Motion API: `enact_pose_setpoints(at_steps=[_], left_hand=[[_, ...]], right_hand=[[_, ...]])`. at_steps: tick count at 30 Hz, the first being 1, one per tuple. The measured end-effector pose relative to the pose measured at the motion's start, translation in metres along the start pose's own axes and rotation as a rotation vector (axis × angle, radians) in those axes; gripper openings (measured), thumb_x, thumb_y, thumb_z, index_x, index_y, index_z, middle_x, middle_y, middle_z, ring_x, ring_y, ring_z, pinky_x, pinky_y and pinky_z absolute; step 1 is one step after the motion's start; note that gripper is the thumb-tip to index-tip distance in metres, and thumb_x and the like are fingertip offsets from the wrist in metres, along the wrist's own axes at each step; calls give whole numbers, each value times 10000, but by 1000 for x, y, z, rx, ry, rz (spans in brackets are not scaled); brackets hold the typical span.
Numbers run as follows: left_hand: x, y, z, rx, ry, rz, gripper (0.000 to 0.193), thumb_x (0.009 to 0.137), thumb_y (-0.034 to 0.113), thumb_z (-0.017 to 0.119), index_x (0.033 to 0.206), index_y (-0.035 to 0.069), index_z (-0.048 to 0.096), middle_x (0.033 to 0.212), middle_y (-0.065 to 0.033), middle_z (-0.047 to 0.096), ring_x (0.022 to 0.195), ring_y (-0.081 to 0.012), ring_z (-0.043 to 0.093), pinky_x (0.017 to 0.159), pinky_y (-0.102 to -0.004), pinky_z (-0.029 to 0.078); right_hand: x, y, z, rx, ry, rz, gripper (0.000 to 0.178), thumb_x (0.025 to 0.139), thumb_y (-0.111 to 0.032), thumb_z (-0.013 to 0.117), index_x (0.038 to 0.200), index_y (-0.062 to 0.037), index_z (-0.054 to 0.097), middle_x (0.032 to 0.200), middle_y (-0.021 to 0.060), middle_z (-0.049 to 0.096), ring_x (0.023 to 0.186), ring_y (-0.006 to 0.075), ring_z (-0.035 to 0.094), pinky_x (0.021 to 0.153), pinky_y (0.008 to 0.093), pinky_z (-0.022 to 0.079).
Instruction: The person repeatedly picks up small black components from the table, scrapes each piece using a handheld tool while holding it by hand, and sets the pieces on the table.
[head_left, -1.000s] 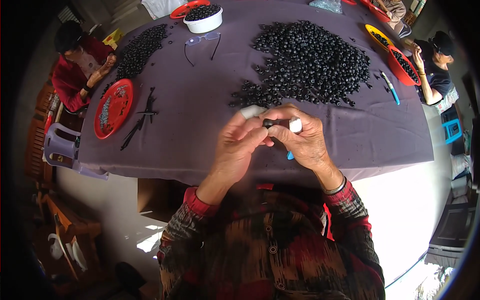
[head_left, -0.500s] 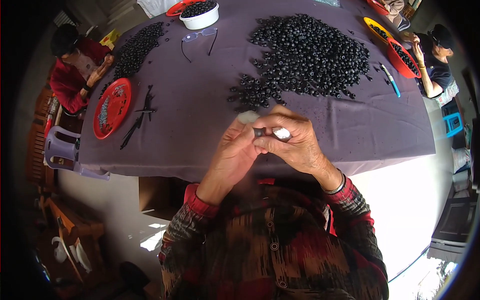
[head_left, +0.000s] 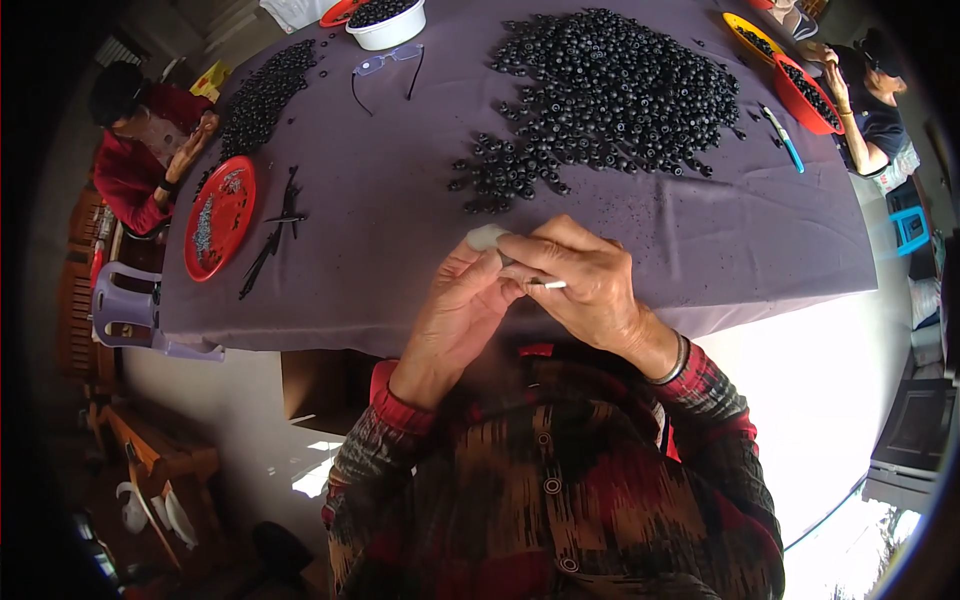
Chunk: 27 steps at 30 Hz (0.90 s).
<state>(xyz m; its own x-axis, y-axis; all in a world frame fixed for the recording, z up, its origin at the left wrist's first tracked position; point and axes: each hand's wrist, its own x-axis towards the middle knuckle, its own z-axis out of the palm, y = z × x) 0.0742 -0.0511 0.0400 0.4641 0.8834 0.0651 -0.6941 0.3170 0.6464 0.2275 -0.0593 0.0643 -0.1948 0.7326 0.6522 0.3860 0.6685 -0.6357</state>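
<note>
My left hand (head_left: 462,305) is closed in a pinch on a small black round piece (head_left: 506,261), mostly covered by the fingers. A white wrap (head_left: 487,237) covers one of that hand's fingertips. Beside it my right hand (head_left: 590,285) is closed around a slim, dark tool with a white end (head_left: 553,285); the rest of the tool is hidden in the grip. Both hands meet just over the table's near edge. Beyond them spreads a large heap of small black round pieces (head_left: 620,95), many with a hollow, ring-like face.
Left lie a red plate (head_left: 245,215) with small metal bits and some black strips (head_left: 262,265). Farther back are glasses (head_left: 372,66) and a white tub (head_left: 390,32). A blue-and-white pen (head_left: 783,140) and a red bowl (head_left: 826,122) stand right. Two people work at the sides.
My right hand has turned, so the tool's white end now shows as a thin sliver instead of a rounded face. The black piece is more covered by my fingers.
</note>
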Motion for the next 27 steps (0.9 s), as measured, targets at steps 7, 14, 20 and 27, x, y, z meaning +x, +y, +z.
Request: enact_pose_setpoints(at_steps=[7,14,20,27], left_hand=[[-7,-4,-12,-93,109,-82,138,919,176,594,1049,130,595,950,39,608,940,-100,580,841,-293,466],[-5,1,-1,-90,242,-30,137,923,180,595,1047,125,601,919,31,615,869,-97,575,760,-266,463],[-6,2,-13,-144,77,9,120,931,169,581,1032,105,594,912,17,610,856,-107,559,722,-274,460],[-11,-5,-12,-231,38,-50,118,920,141,592,1033,110,604,910,17,620,843,-104,565,730,-272,450]], right_hand=[[-9,15,6,-270,17,-355,438,611,-42,731,1031,43,644,815,63,573,605,184,600,512,302,501],[-7,9,15,-273,58,-381,457,657,-13,655,1106,43,598,778,53,512,619,173,568,513,292,493],[-3,0,-13,-210,-66,-56,291,819,-169,636,1046,5,582,785,133,564,634,308,559,577,377,469],[-4,1,-15,-42,-189,-34,144,873,-106,526,966,0,559,786,143,568,678,332,563,622,386,473]])
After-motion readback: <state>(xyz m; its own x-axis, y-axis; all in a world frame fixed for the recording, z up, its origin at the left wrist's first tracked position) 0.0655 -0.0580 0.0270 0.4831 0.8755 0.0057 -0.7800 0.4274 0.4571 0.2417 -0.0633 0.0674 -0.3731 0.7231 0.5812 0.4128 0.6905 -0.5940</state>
